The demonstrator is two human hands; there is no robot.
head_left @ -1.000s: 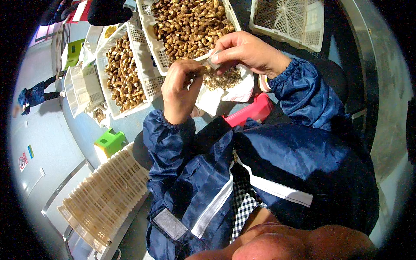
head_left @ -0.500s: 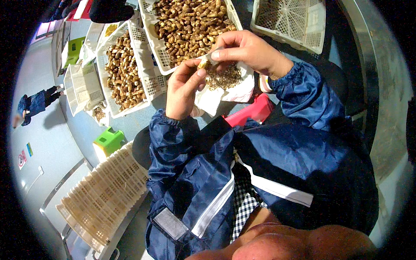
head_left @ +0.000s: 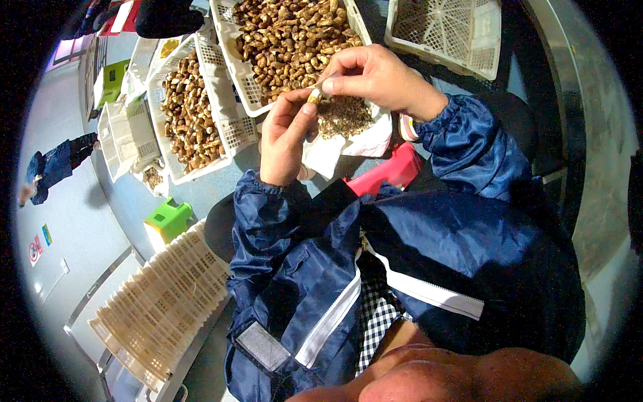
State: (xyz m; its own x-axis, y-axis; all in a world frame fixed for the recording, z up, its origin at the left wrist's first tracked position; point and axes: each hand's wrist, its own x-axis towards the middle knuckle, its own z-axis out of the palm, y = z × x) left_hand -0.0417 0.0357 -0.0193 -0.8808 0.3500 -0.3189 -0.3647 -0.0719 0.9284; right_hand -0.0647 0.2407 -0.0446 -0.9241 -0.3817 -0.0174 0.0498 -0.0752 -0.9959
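Note:
My left hand (head_left: 291,137) pinches a small pale-and-brown mushroom (head_left: 313,96) between thumb and fingers. My right hand (head_left: 375,84) is closed on a small thin grey object, perhaps a blade, held against that mushroom; its shape is partly hidden by my fingers. Just below them a pile of dark and tan trimmings (head_left: 345,117) lies on a white cloth or paper (head_left: 365,144). Beyond my hands stands a white perforated crate (head_left: 251,87) heaped with brown mushrooms (head_left: 291,37), and to its left another crate (head_left: 224,137) holds more mushrooms (head_left: 191,107).
An empty-looking white crate (head_left: 442,37) is at top right. Smaller white baskets (head_left: 124,137), a green-and-white box (head_left: 167,221), a red plastic object (head_left: 395,171) and stacked cream baskets (head_left: 157,305) surround me. A steel edge (head_left: 589,167) runs at right. A person in blue (head_left: 50,164) is at far left.
Over the last second my left hand turned, bringing its thumb and the mushroom into view, then rose slightly. My right hand moved slightly left. The person at far left shifted.

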